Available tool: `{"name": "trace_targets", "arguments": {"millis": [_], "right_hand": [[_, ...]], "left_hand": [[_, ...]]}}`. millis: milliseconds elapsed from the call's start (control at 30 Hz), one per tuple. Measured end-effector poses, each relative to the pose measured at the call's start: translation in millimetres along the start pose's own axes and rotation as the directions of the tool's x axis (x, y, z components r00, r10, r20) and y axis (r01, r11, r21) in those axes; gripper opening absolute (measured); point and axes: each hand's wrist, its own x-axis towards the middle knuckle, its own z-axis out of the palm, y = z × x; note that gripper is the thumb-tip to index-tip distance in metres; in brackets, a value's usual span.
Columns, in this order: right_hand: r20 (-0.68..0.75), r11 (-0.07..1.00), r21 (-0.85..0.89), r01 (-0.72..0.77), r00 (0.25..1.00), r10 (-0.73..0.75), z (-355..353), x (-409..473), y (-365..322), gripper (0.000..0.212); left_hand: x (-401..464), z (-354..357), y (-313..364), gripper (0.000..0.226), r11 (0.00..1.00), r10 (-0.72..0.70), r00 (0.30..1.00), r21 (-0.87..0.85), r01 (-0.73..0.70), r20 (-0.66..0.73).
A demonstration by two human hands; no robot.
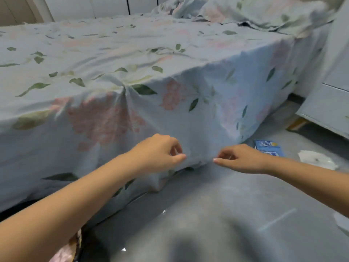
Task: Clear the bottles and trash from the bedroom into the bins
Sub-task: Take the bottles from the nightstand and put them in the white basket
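We see a flat blue printed snack packet (269, 147) and crumpled white paper (317, 159) on the floor, right of centre; both look light and soft, best pinched at an edge. Our left hand (158, 154) and right hand (243, 159) have loosely curled fingers holding nothing

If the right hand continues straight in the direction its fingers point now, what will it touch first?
Probably the left hand. The right hand points leftward at it across a small gap, in front of the hanging floral light-blue bedsheet. Depth is unclear, so it could brush the sheet instead.
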Motion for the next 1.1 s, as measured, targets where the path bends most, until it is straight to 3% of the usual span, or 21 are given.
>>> {"name": "trace_targets", "arguments": {"millis": [133,233,333,467,633,867,1100], "right_hand": [[-0.110,0.991,0.037,-0.132,0.985,0.135,-48,-26,77,0.037],[-0.173,0.956,0.164,-0.244,0.947,0.271,-89,-64,126,0.034],[-0.233,0.890,0.257,-0.376,0.870,0.435,-132,-107,154,0.032],[-0.289,0.796,0.395,-0.459,0.760,0.582,-169,-151,163,0.049],[-0.404,0.770,0.486,-0.414,0.674,0.618,-255,-190,160,0.057],[-0.571,0.807,0.392,-0.442,0.572,0.590,-413,-217,182,0.049],[-0.607,0.822,0.259,-0.507,0.577,0.547,-577,-167,236,0.056]], "left_hand": [[84,9,72,0.025,0.996,0.083,0.996,-0.031,-0.082,0.045],[125,-4,121,0.027,0.993,0.109,0.991,-0.048,-0.105,0.083],[149,-24,166,0.028,0.993,0.113,0.988,-0.043,-0.109,0.109],[167,-50,218,0.033,0.993,0.117,0.986,-0.001,-0.118,0.120],[199,-117,297,0.040,0.977,0.212,0.970,0.008,-0.215,0.120],[280,-227,407,0.041,0.931,0.361,0.933,-0.048,-0.361,-0.007],[404,-321,486,0.048,0.886,0.459,0.880,-0.016,-0.464,-0.127]]}}
